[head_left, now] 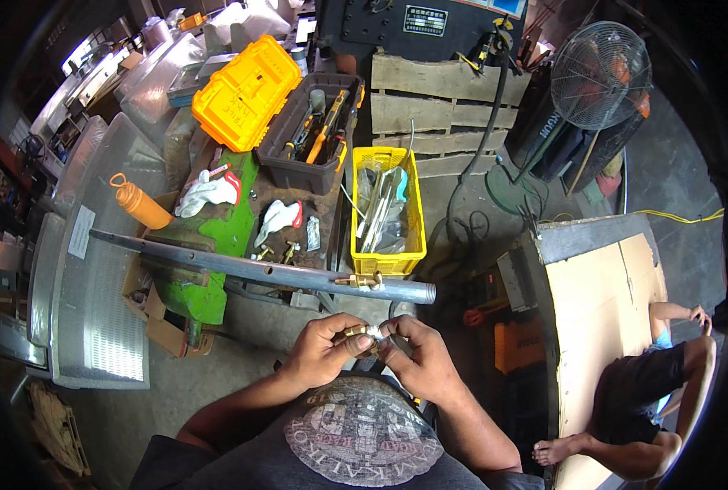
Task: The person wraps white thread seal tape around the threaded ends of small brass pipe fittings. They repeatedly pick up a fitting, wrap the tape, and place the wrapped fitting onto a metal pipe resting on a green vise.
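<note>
In front of my shirt, my left hand (323, 351) is closed around a small brass fitting (352, 331). White material that looks like thread tape (374, 332) covers its right end. My right hand (421, 357) pinches that end with thumb and forefinger; the fingers partly hide it. Just beyond both hands, a long grey metal pipe (299, 276) with holes along it lies across the bench, its threaded end to the right. Another brass fitting (356, 281), with white at one end, sits on the pipe. More brass fittings (290, 255) lie behind it, near a small clear packet (313, 233).
White gloves (207, 196) and an orange bottle (142, 204) are on the bench's left. Behind are a toolbox (299, 175) with its yellow lid raised and a yellow crate (390, 265). A fan (601, 73) stands back right. Another person (638, 400) sits on a cardboard-covered surface (601, 286) at right.
</note>
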`<state>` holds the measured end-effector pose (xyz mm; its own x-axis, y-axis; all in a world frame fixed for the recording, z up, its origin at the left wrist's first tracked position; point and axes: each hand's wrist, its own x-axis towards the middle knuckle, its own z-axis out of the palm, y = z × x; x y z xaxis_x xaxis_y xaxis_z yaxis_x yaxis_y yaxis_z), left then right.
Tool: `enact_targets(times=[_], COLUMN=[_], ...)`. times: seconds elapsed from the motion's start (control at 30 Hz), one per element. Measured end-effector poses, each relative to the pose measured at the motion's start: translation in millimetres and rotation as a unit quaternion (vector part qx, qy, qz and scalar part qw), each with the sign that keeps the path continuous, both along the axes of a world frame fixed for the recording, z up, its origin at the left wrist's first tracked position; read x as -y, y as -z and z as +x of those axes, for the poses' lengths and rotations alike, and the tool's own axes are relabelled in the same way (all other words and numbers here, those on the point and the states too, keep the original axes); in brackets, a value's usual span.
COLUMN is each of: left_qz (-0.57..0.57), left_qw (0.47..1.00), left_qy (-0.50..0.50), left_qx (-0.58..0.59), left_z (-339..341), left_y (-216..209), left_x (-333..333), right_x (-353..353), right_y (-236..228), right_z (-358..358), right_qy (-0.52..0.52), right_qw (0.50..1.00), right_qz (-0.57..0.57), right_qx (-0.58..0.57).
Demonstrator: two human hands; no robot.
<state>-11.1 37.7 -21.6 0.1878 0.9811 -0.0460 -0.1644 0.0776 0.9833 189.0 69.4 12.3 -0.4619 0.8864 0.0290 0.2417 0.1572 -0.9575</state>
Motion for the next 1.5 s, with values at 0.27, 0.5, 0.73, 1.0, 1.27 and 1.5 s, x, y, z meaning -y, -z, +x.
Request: enact_targets(times=[0.27,0.5,0.73,1.0,1.27,1.5], left_qz=[0.067,0.06,0.054,0.069,0.074,0.098], left_qw=[0.99,0.991,0.993,0.989,0.982,0.975], left_qy=[-0.054,-0.087,-0.094,-0.11,-0.128,-0.14], left_qx=[-0.111,-0.078,-0.04,-0.074,-0.115,-0.144], left_z=[2.7,6.0,2.4,1.6,-0.3,-2.5], left_y=[8.5,1.0,10.0,3.6,2.2,5.3], left_x=[-0.2,-0.8,-0.4,-1.4,-1.2,-0.6], right_x=[0.4,9.6,9.0,9.6,10.6,13.2], right_y=[-10.2,-22.0,-23.8,-29.5,-29.8,-32.4], right_z=[1.1,-7.9,-3.7,-6.4,-6.7,-7.3], right_qy=[0.009,0.052,0.042,0.035,0.021,0.002], right_qw=[0.998,0.995,0.998,0.995,0.997,0.997], right_qz=[0.022,-0.064,-0.016,-0.012,-0.037,-0.035], right_qx=[0.058,0.062,0.053,0.088,0.071,0.066])
